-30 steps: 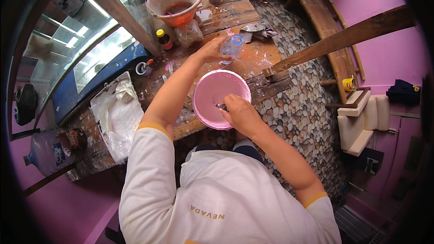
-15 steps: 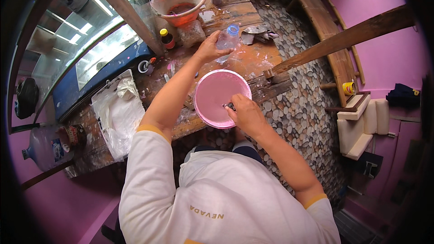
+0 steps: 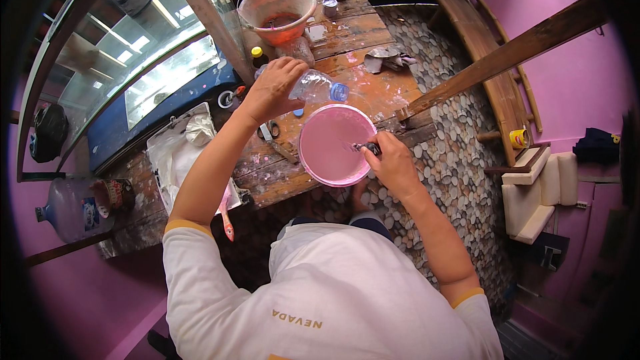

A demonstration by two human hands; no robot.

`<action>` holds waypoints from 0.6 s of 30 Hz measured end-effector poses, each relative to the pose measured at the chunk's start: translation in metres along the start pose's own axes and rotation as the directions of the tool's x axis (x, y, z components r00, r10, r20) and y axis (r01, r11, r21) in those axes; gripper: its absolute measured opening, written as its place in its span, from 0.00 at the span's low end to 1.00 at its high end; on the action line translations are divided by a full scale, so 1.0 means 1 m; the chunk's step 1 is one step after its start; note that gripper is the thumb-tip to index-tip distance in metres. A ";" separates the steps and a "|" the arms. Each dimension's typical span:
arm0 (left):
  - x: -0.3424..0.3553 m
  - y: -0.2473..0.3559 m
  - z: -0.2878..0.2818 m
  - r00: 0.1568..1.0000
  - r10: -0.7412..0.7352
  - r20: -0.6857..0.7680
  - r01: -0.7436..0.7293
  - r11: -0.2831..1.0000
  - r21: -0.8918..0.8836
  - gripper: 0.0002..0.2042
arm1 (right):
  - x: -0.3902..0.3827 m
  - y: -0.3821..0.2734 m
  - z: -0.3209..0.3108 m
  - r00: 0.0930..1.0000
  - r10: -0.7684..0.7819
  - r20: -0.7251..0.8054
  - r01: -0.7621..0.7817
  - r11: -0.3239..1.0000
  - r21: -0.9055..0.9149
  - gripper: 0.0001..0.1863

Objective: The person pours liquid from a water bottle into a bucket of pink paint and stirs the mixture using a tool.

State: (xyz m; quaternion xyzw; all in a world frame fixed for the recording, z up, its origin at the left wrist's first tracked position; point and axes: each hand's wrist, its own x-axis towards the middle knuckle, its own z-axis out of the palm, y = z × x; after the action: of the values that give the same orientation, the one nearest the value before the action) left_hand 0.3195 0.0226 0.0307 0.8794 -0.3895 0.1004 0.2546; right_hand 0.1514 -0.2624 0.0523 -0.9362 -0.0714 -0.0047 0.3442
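In my left hand [image 3: 275, 88] is a clear plastic bottle [image 3: 312, 87] with a blue neck. It lies nearly sideways, its mouth just above the far rim of a round bucket [image 3: 333, 182]. Smooth pink paint [image 3: 325, 153] fills the bucket, which stands at the front edge of the wooden table. My right hand [image 3: 395, 163] grips a dark-handled tool [image 3: 368, 149] at the bucket's right side. Its thin metal end points into the paint; the tip is too unclear to name. Whether liquid is leaving the bottle I cannot make out.
Scissors [image 3: 268, 131] and a blue cap [image 3: 298, 113] lie left of the bucket. A paintbrush [image 3: 227, 223] juts past the front edge beside a plastic-covered tray [image 3: 175, 160]. Farther back are a large stained bucket [image 3: 248, 10] and a crumpled cloth [image 3: 390, 59]. A wooden beam [image 3: 507, 60] slants at right.
My left hand has moved left and tipped the bottle from upright to nearly sideways, mouth toward the bucket. My right hand has shifted right, toward the bucket's right rim. The view has moved slightly.
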 end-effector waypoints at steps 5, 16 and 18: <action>-0.025 0.017 -0.019 0.996 0.027 0.081 -0.042 0.983 0.181 0.39 | -0.002 0.000 0.005 1.000 0.000 0.003 0.000 1.000 0.008 0.11; -0.040 0.033 -0.031 0.986 0.048 0.161 -0.112 0.902 0.417 0.38 | -0.003 -0.003 0.006 1.000 0.004 0.019 -0.003 1.000 -0.017 0.11; -0.041 0.034 -0.032 0.985 0.050 0.167 -0.117 0.899 0.422 0.38 | -0.003 0.000 0.006 1.000 -0.002 0.016 0.002 0.999 -0.046 0.11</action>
State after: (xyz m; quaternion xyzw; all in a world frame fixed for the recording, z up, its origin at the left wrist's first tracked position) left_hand 0.2679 0.0463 0.0553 0.9014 -0.4133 0.1274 0.0195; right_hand 0.1480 -0.2585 0.0476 -0.9438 -0.0749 0.0006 0.3219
